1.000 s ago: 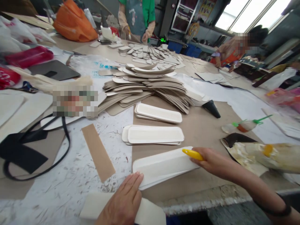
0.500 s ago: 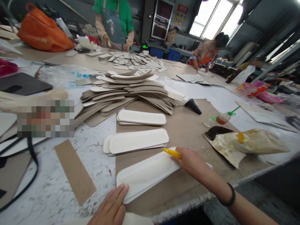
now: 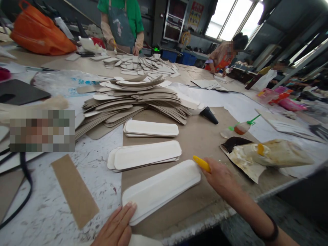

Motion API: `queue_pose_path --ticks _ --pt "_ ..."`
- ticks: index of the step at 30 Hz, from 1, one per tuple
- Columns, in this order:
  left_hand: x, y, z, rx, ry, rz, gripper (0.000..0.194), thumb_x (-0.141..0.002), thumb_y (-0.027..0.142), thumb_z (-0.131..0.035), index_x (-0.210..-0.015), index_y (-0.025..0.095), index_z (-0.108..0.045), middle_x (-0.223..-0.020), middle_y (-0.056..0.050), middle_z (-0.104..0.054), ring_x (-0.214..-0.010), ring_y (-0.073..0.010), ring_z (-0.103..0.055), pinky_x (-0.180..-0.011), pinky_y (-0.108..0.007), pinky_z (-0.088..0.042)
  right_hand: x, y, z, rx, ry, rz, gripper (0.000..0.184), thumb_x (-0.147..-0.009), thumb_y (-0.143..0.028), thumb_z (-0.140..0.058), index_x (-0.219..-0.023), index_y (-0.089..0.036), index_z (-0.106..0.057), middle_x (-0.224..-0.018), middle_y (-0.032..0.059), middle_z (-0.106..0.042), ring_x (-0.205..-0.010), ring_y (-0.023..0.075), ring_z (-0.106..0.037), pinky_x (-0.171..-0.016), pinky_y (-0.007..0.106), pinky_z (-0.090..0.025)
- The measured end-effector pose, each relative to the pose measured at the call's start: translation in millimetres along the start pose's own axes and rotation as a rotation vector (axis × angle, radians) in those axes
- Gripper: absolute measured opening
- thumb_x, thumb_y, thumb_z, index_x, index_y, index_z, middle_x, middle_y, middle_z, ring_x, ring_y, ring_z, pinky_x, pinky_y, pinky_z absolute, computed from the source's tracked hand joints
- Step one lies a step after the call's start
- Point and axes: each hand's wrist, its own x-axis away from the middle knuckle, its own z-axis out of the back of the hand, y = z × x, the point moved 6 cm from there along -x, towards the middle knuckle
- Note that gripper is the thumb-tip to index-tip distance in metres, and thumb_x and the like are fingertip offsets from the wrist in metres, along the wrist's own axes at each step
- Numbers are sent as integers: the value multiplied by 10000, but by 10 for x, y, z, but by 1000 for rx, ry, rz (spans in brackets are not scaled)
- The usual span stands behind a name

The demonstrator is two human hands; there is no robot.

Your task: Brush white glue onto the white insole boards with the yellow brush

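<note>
Head view: right hand (image 3: 220,176) has cleared the white strip (image 3: 161,188), its stroke seemingly finished, fingers curled round a yellow handle (image 3: 201,164), left hand (image 3: 118,222) flat, gripping nothing

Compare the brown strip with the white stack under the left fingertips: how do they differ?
The brown strip has square corners; the white stack has rounded ones. The strip looks like one piece; the stack shows layered edges. The left hand touches the stack; neither of the hands touches the strip. Both are long and narrow.
</note>
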Motion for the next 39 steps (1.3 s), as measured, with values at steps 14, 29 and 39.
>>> queue_pose_path --ticks 14,29,39 --pt "-230 -280 243 518 -331 499 331 -779 144 -485 -1080 226 -599 -1161 -50 -631 -1070 -162 -578 -930 -277 -445 121 -97 -218 46 31 71 288 -821 -178 -389 -1032 -204 -584 -917 84 -612 -793 204 -591 -674 288 -417" --pt "173 -474 254 1018 249 1805 306 -546 379 -761 -549 116 -605 -411 30 -541 -392 -77 -459 -405 -177 -370 132 -116 -422 -18 105 159 286 -838 -220 -368 -1027 -177 -578 -918 106 -605 -795 224 -593 -700 341 -446" --pt "84 -548 182 762 104 1756 265 -526 347 -701 -542 154 -520 -350 58 -441 -368 -86 -371 -395 -213 -276 144 -166 -480 -108 150 209 257 -817 -257 -378 -925 -222 -608 -839 67 -619 -749 212 -605 -664 319 -449"
